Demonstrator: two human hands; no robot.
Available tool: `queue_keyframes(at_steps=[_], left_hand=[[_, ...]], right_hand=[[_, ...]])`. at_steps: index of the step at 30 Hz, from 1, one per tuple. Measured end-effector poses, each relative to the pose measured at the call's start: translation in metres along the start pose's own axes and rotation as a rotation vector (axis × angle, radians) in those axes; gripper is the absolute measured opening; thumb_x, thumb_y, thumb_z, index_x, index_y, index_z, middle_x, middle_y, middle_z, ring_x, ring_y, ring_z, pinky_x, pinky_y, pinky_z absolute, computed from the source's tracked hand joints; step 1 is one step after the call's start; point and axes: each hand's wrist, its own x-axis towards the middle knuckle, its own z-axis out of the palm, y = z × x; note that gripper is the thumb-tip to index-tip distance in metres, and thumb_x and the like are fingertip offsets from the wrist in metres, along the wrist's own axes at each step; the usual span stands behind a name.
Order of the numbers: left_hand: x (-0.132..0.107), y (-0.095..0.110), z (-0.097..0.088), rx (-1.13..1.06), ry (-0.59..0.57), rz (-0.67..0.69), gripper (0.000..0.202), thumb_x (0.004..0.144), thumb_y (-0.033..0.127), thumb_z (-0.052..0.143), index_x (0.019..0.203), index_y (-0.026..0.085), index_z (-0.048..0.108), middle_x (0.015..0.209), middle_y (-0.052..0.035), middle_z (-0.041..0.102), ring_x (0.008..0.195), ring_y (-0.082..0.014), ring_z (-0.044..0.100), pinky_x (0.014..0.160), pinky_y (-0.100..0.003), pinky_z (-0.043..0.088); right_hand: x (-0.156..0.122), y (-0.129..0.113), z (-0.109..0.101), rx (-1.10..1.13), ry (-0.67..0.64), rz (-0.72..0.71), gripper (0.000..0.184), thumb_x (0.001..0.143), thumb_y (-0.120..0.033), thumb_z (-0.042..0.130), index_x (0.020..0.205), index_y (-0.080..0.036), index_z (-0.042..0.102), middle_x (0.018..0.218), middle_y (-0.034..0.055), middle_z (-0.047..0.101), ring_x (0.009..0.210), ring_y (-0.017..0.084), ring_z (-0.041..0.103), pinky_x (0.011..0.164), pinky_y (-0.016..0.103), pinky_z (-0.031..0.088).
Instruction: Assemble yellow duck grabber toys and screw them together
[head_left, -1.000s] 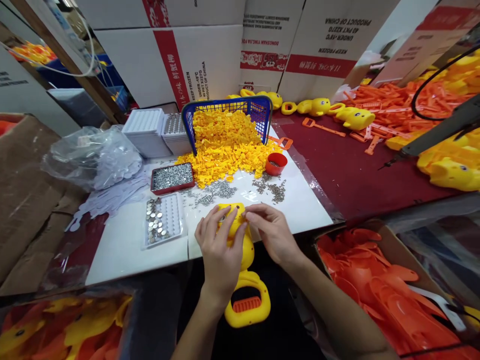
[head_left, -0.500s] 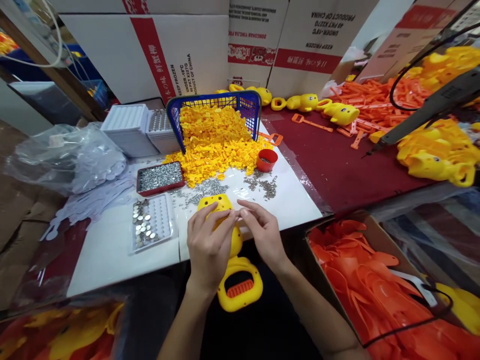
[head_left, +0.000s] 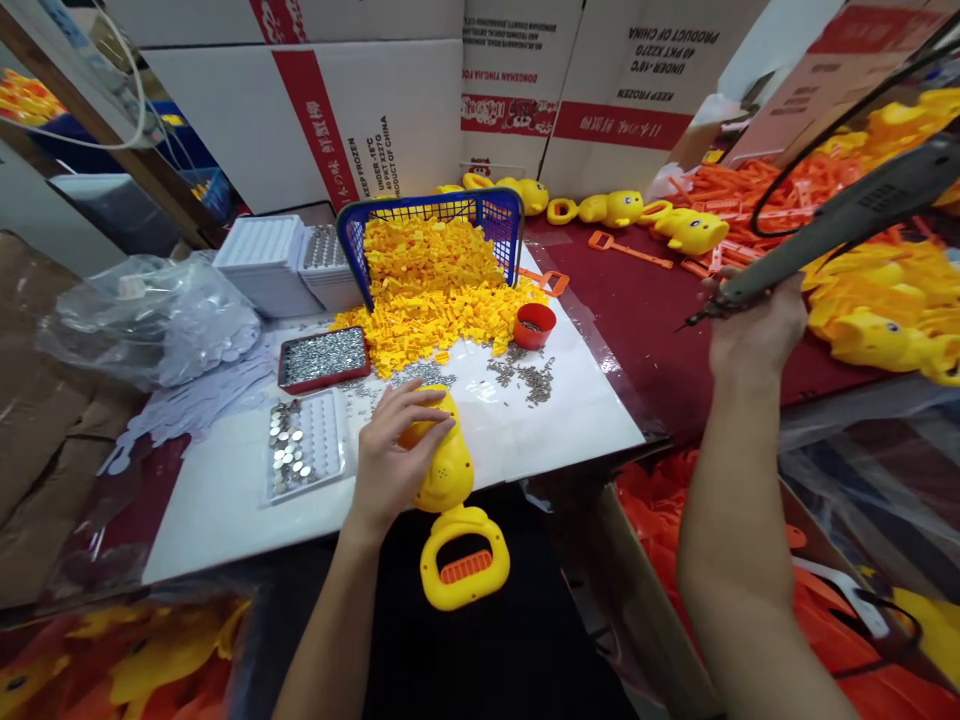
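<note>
A yellow plastic duck-like toy (head_left: 447, 470) with a ring handle lies at the table's front edge, its handle overhanging. My left hand (head_left: 401, 440) is closed over the toy's upper part, thumb on top, covering some of it. At the right, my right hand (head_left: 757, 325) grips a grey electric screwdriver (head_left: 810, 235) from below, its bit pointing left above the dark red cloth. Small screws (head_left: 532, 378) lie loose beyond the toy, near a red cup (head_left: 534, 326). Left of the toy is a white tray (head_left: 326, 440) with button cells.
A blue basket (head_left: 519, 235) spills small yellow parts (head_left: 442, 310) onto the table. A red tray (head_left: 322, 382) holds metal pieces. White trays (head_left: 259, 265) are stacked behind. Orange parts (head_left: 795, 185) and yellow toys (head_left: 694, 232) lie at right; a carton (head_left: 645, 570) of orange pieces stands below.
My right hand has left the toy, moved up and right, and taken hold of the electric screwdriver. My left hand stays at the toy, now with its thumb over the top.
</note>
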Motion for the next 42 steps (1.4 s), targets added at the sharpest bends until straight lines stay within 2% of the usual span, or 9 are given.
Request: queue_keyframes(at_steps=[2, 5, 10, 12, 15, 17, 19, 24, 42], left_hand=[[-0.001, 0.001, 0.007, -0.045, 0.016, -0.032, 0.008, 0.088, 0.018, 0.072, 0.083, 0.024, 0.074, 0.101, -0.0045, 0.080, 0.117, -0.0266, 0.068, 0.108, -0.052, 0.050], [-0.007, 0.012, 0.023, -0.094, 0.034, -0.034, 0.008, 0.089, 0.018, 0.072, 0.086, 0.024, 0.076, 0.093, -0.0040, 0.081, 0.113, -0.0258, 0.069, 0.104, -0.050, 0.052], [-0.022, 0.043, 0.059, -0.098, 0.014, -0.011, 0.010, 0.084, 0.019, 0.079, 0.077, 0.024, 0.073, 0.081, -0.0011, 0.080, 0.106, -0.0263, 0.071, 0.108, -0.054, 0.045], [-0.026, 0.051, 0.068, -0.069, 0.022, -0.005, 0.013, 0.083, 0.019, 0.080, 0.076, 0.024, 0.071, 0.079, -0.0001, 0.079, 0.107, -0.0265, 0.071, 0.110, -0.054, 0.042], [-0.027, 0.057, 0.074, -0.040, 0.046, -0.012, 0.015, 0.083, 0.020, 0.080, 0.075, 0.023, 0.068, 0.078, 0.0003, 0.078, 0.108, -0.0269, 0.071, 0.109, -0.055, 0.042], [-0.026, 0.057, 0.074, -0.035, 0.042, -0.016, 0.014, 0.084, 0.021, 0.080, 0.075, 0.023, 0.069, 0.079, 0.0002, 0.078, 0.108, -0.0273, 0.070, 0.108, -0.055, 0.042], [-0.026, 0.055, 0.074, -0.032, 0.034, -0.013, 0.011, 0.085, 0.022, 0.079, 0.078, 0.024, 0.072, 0.081, -0.0002, 0.080, 0.109, -0.0274, 0.070, 0.108, -0.056, 0.042], [-0.028, 0.052, 0.073, -0.024, 0.041, -0.019, 0.007, 0.090, 0.024, 0.074, 0.084, 0.026, 0.077, 0.085, -0.0012, 0.081, 0.110, -0.0272, 0.070, 0.108, -0.056, 0.043], [-0.029, 0.053, 0.071, -0.055, 0.019, -0.037, 0.007, 0.091, 0.021, 0.072, 0.088, 0.026, 0.077, 0.090, -0.0014, 0.082, 0.113, -0.0278, 0.066, 0.108, -0.058, 0.040]], right_hand=[[-0.002, -0.002, -0.002, 0.096, -0.045, 0.025, 0.031, 0.075, -0.049, 0.078, 0.101, -0.034, 0.070, 0.084, 0.0075, 0.066, 0.093, 0.033, 0.065, 0.070, 0.045, 0.054], [-0.014, 0.002, 0.005, 0.275, -0.020, 0.011, 0.028, 0.070, -0.043, 0.083, 0.093, -0.035, 0.068, 0.075, 0.0033, 0.062, 0.081, 0.027, 0.062, 0.065, 0.042, 0.052], [-0.021, -0.002, 0.038, 0.645, 0.198, -0.129, 0.028, 0.058, -0.027, 0.088, 0.078, -0.027, 0.067, 0.070, -0.0037, 0.049, 0.063, 0.012, 0.047, 0.057, 0.029, 0.046], [-0.018, -0.012, 0.051, 0.803, 0.092, -0.155, 0.032, 0.055, -0.031, 0.087, 0.070, -0.025, 0.060, 0.068, -0.0050, 0.046, 0.060, 0.011, 0.049, 0.052, 0.027, 0.046], [-0.020, -0.031, 0.066, 0.937, -0.170, -0.154, 0.026, 0.070, -0.033, 0.078, 0.080, -0.027, 0.055, 0.059, -0.0091, 0.043, 0.041, 0.010, 0.046, 0.039, 0.026, 0.042], [-0.028, -0.042, 0.075, 0.930, -0.208, -0.162, 0.018, 0.083, -0.026, 0.068, 0.094, -0.029, 0.055, 0.052, -0.0122, 0.039, 0.031, 0.008, 0.038, 0.034, 0.023, 0.038], [-0.039, -0.048, 0.086, 0.897, -0.151, -0.187, 0.018, 0.089, -0.021, 0.063, 0.101, -0.030, 0.052, 0.050, -0.0135, 0.037, 0.028, 0.008, 0.034, 0.033, 0.021, 0.037], [-0.057, -0.048, 0.107, 0.829, -0.042, -0.217, 0.021, 0.088, -0.016, 0.062, 0.095, -0.028, 0.047, 0.050, -0.0137, 0.038, 0.028, 0.006, 0.033, 0.033, 0.020, 0.035], [-0.066, -0.048, 0.105, 0.786, 0.061, -0.156, 0.021, 0.084, -0.013, 0.061, 0.095, -0.028, 0.051, 0.051, -0.0119, 0.040, 0.031, 0.008, 0.037, 0.033, 0.021, 0.038]])
